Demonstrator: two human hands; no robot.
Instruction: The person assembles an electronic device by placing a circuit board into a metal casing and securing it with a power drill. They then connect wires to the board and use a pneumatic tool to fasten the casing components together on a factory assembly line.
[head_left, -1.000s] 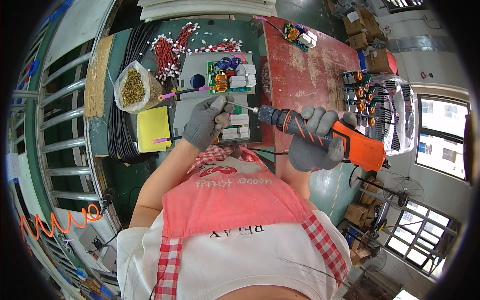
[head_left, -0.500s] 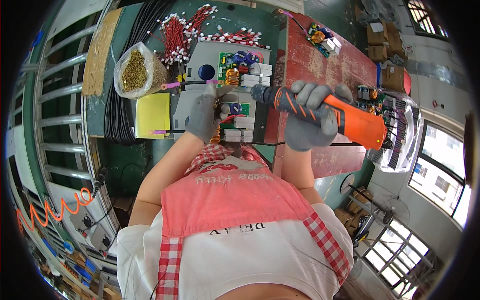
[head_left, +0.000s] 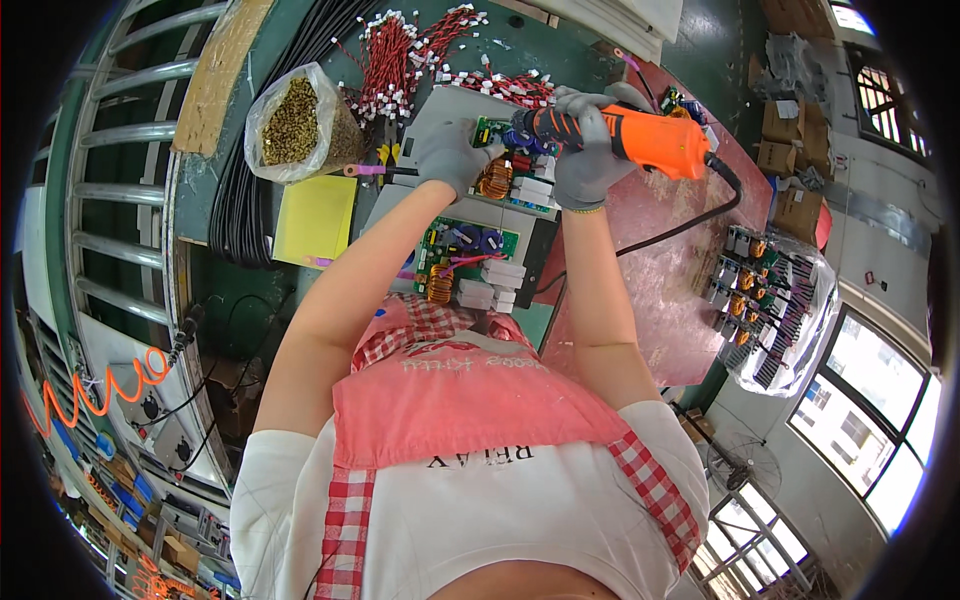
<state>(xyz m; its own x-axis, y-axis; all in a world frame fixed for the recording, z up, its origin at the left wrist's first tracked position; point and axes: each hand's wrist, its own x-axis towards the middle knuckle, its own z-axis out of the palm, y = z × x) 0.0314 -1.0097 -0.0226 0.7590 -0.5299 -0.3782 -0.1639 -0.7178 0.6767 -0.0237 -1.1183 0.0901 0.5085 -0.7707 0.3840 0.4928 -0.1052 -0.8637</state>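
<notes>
My right hand (head_left: 585,165), in a grey glove, grips an orange and black power screwdriver (head_left: 655,140), held nearly level with its nose pointing left. That nose is over the far edge of the upper circuit board (head_left: 497,180), which carries a copper coil, blue capacitors and white blocks. At the board's left edge is my gloved left hand (head_left: 452,158), fingers curled in and thumb towards the screwdriver's nose. What it holds, if anything, is hidden. Nearer to me lies a second circuit board (head_left: 468,240) with a pink wire across it.
A clear bag of brass-coloured small parts (head_left: 292,130) stands at the left, above a yellow sheet (head_left: 313,222). Red wire leads with white plugs (head_left: 388,65) lie at the back. The black cord (head_left: 690,225) loops over the red tabletop; more boards (head_left: 750,285) sit at right.
Both hands have moved away from me to the upper board. The screwdriver has gone farther back and its nose now reaches the board. The nearer board is more fully uncovered.
</notes>
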